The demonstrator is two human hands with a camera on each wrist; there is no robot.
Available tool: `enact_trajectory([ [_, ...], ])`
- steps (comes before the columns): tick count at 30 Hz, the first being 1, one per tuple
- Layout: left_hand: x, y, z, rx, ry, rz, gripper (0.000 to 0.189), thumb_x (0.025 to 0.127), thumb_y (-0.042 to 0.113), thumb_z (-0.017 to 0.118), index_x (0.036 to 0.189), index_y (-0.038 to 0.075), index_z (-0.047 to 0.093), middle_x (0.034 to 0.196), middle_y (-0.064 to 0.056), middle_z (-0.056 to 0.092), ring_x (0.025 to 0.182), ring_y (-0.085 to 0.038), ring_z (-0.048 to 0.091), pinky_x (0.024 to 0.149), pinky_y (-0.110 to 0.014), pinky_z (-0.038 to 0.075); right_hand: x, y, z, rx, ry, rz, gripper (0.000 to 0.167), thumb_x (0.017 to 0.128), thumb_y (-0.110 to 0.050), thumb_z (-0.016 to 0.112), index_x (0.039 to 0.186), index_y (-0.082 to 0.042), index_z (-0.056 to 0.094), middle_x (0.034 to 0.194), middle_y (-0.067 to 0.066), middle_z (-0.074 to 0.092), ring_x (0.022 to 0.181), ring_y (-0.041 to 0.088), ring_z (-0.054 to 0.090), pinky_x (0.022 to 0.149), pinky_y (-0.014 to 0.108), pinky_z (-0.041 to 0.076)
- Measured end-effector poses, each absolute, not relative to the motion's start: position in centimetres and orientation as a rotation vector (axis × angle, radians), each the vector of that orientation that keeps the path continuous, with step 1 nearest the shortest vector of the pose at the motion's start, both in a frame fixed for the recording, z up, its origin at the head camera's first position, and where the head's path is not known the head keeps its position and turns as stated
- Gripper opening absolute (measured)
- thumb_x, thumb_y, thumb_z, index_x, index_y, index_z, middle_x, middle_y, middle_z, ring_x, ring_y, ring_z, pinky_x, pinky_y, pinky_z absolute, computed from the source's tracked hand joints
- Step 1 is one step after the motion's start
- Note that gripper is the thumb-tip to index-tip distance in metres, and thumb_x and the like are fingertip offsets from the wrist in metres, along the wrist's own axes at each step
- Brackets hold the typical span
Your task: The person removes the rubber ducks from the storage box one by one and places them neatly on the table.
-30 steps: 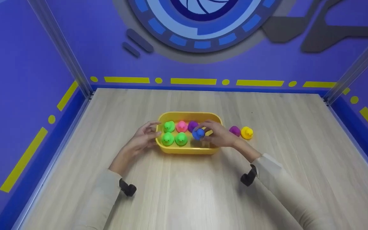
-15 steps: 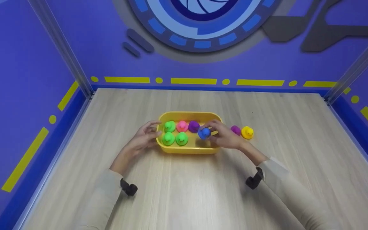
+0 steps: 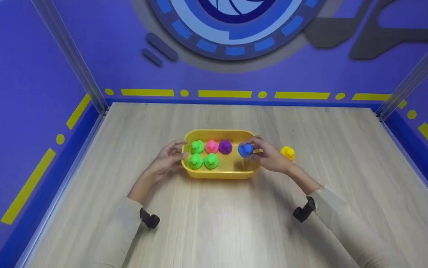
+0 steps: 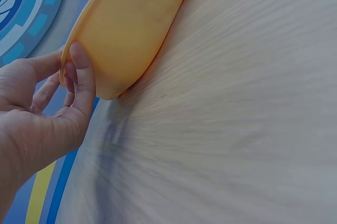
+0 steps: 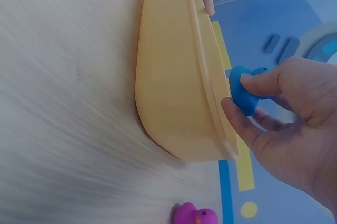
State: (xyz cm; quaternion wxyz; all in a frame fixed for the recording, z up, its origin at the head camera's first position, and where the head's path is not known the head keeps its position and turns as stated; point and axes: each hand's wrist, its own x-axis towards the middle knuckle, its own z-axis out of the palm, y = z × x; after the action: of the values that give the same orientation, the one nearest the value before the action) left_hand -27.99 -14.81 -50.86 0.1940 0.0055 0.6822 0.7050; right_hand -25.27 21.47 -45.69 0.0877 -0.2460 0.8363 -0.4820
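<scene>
Blue duck (image 3: pixel 245 150) (pinched), head rightward, tray (image 3: pixel 221 175), long axis sideways

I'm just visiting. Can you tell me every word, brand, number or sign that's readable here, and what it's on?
None: no word, brand, number or written sign can be read.
The yellow tub and the blue duck show no readable lettering.
The wall shows only shapes: a round design, yellow bars and dots.
Any markings on the black wrist devices are too small to read.
</scene>
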Motion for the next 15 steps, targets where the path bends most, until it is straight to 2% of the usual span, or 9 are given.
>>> enact_trajectory([
  [7, -28.0, -14.7, -50.9, 0.011, 1.917, 1.978, 0.051, 0.098, 0.006, 0.066, 0.146, 0.011, 0.049, 0.107, -0.001, 0.056, 0.089, -0.015, 0.061, 0.074, -0.026, 0.055, -25.2, 22.7, -45.3, -0.772, 2.552, -1.498, 0.032, 0.097, 0.006, 0.061, 0.129, 0.003, 0.060, 0.132, 0.023, 0.054, 0.119, 0.038, 0.062, 0.102, 0.047, 0.054],
  [13, -28.0, -14.6, -50.8, -0.007, 1.909, 1.986, 0.050, 0.098, 0.005, 0.066, 0.145, 0.013, 0.051, 0.108, -0.002, 0.056, 0.090, -0.015, 0.061, 0.076, -0.027, 0.056, -25.1, 24.0, -44.8, -0.751, 2.607, -1.518, 0.031, 0.097, 0.005, 0.063, 0.128, 0.003, 0.060, 0.133, 0.022, 0.055, 0.122, 0.039, 0.061, 0.103, 0.051, 0.053],
  [15, -28.0, -14.6, -50.8, -0.010, 1.906, 1.988, 0.051, 0.097, 0.004, 0.066, 0.145, 0.013, 0.051, 0.107, -0.002, 0.055, 0.089, -0.015, 0.062, 0.076, -0.028, 0.056, -24.9, 24.5, -44.6, -0.729, 2.594, -1.536, 0.031, 0.097, 0.006, 0.061, 0.128, 0.004, 0.058, 0.134, 0.022, 0.053, 0.124, 0.039, 0.058, 0.104, 0.046, 0.054],
])
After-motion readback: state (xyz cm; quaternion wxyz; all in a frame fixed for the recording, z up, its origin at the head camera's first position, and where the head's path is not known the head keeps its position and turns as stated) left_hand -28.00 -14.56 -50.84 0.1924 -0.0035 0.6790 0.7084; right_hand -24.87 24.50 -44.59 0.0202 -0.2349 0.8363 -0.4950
